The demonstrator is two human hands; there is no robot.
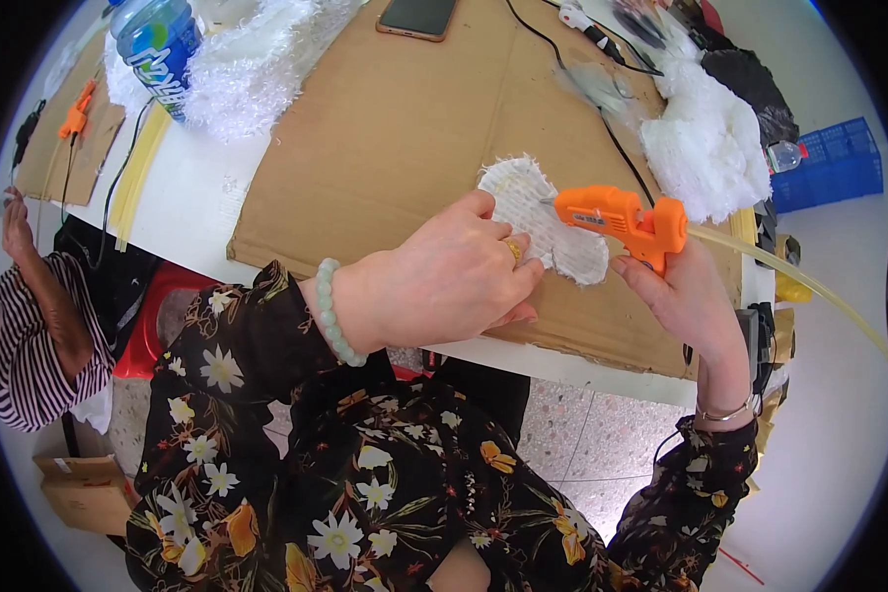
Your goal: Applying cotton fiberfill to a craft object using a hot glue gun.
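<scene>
Smartphone (417, 17), blue drink bottle (158, 44), white fluffy heap (705, 143), blue crate (827, 163)

Bright, even daylight; sharp centre, fisheye-bent dark rim.

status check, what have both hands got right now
Left hand pressing down the white fuzzy piece on the cardboard sheet. Right hand gripping the orange glue gun, nozzle at the piece. Nothing between them.
</scene>
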